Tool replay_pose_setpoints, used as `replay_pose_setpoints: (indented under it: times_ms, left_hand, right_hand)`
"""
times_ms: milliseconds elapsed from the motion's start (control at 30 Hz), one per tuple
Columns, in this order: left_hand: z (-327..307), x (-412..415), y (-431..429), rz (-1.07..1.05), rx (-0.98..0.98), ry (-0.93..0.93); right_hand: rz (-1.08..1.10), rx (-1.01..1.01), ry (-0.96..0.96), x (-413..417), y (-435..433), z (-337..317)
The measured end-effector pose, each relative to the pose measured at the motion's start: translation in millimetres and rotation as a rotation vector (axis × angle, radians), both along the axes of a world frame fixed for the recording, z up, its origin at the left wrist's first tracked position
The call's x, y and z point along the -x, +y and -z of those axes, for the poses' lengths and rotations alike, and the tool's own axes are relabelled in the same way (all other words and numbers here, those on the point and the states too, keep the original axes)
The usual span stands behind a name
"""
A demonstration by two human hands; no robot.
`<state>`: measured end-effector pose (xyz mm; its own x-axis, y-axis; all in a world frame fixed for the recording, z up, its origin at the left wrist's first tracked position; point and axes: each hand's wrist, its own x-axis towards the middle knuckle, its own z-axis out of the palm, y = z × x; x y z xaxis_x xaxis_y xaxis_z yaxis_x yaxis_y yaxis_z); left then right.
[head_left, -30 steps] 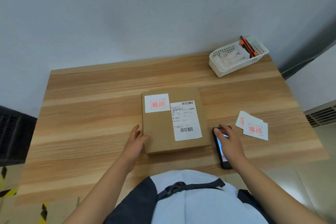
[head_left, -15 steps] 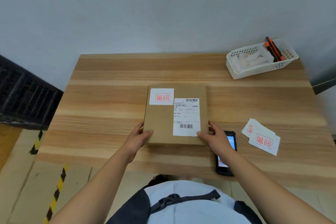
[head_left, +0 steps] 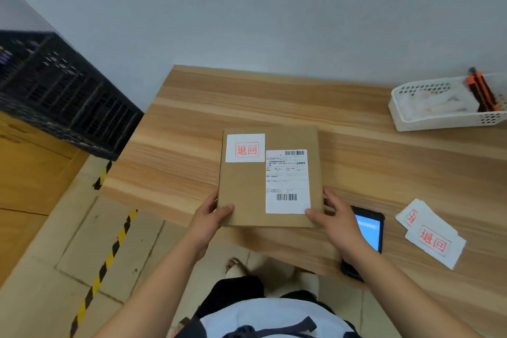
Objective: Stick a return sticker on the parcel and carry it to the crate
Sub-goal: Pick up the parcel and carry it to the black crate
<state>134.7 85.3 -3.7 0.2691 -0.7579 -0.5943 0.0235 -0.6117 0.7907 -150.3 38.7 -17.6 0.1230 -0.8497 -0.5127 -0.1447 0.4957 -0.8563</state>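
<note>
Far left, a black crate (head_left: pixel 63 96) sits off the table's end, standing on something tan, with yellow-and-black tape (head_left: pixel 104 263) striping the floor below it. Moving in, the wooden table (head_left: pixel 192 129) fills the middle of the view.

Left hand (head_left: pixel 210 218) is on the parcel (head_left: pixel 247 189), thumb on top at the near left corner, fingers curled round the left edge: a firm pinch. The parcel is a flat brown box above the table's near edge, its near end seeming to sit slightly raised in the grip, though I can't tell for sure whether it has left the wood. Return sticker (head_left: pixel 245 147) is on it, top left corner, white with red characters in a red frame. Just right of that, the shipping label (head_left: pixel 287 181), 2 barcodes showing.

Right hand (head_left: pixel 337 223) mirrors the left, thumb pressed on the near right corner by the label, fingers wrapped round the right edge.

Just beyond that hand, a phone (head_left: pixel 370 230) lies on the table, screen lit blue. Further right, a loose stack of spare stickers (head_left: pixel 433 236), same red print. Far right at the back, a white basket (head_left: pixel 439 121) with an orange-and-black tool (head_left: pixel 481 90) leaning inside.
</note>
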Motion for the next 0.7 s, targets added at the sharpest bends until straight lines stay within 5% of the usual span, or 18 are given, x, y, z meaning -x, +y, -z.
replay_pose_setpoints:
  times_ms: [700]
  left_hand:
    - [-72.6,-254.1,136.2,-0.544,0.336,-0.018]
  right_hand:
    - [-0.438,0.296,-0.070,-302.2,3.0,-111.0]
